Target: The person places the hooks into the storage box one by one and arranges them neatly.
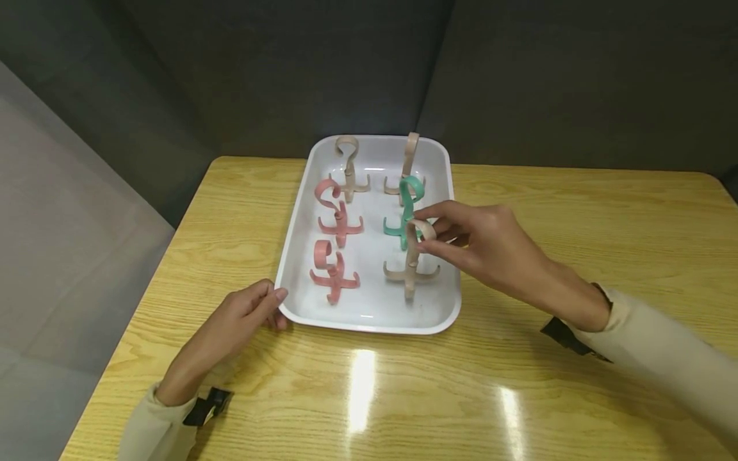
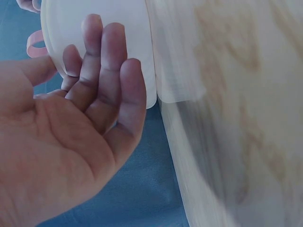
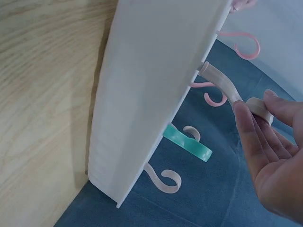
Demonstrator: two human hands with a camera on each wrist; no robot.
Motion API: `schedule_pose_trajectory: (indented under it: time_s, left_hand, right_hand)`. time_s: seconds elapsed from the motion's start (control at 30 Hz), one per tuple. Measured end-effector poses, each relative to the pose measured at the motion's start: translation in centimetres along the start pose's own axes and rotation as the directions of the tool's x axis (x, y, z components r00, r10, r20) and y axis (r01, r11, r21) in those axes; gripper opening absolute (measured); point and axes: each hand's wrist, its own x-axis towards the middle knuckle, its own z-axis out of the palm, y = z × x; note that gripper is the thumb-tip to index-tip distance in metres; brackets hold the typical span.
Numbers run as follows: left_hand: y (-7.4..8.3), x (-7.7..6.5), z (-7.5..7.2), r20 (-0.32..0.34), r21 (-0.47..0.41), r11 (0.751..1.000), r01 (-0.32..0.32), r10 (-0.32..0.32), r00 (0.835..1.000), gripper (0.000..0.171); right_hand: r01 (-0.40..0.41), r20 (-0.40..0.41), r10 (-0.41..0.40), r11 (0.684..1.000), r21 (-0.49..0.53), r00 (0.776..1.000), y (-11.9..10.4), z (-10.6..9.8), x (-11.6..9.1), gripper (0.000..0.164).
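A white tray holds several rotating hook hangers, each with a curved top hook and small prongs below. My right hand pinches the top hook of the beige hanger at the tray's front right; its prongs are inside the tray. Just behind it stands a green hanger, close to my fingertips. In the right wrist view the held beige hook rises above the tray's rim. My left hand grips the tray's front left corner, thumb on the rim and fingers along the outer wall.
Two pink hangers stand along the tray's left side. At the back are two beige hangers, one left and one right. The tray rests on a wooden table, its back end by a dark cloth wall.
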Motion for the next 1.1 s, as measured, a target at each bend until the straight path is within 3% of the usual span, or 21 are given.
schedule_pose_trajectory:
  time_s: [1.1]
  left_hand:
    - [0.2, -0.1, 0.0, 0.002, 0.002, 1.000, 0.004, -0.004, 1.000, 0.036]
  right_hand:
    - [-0.025, 0.063, 0.023, 1.000, 0.017, 0.998, 0.8, 1.3, -1.1, 0.038]
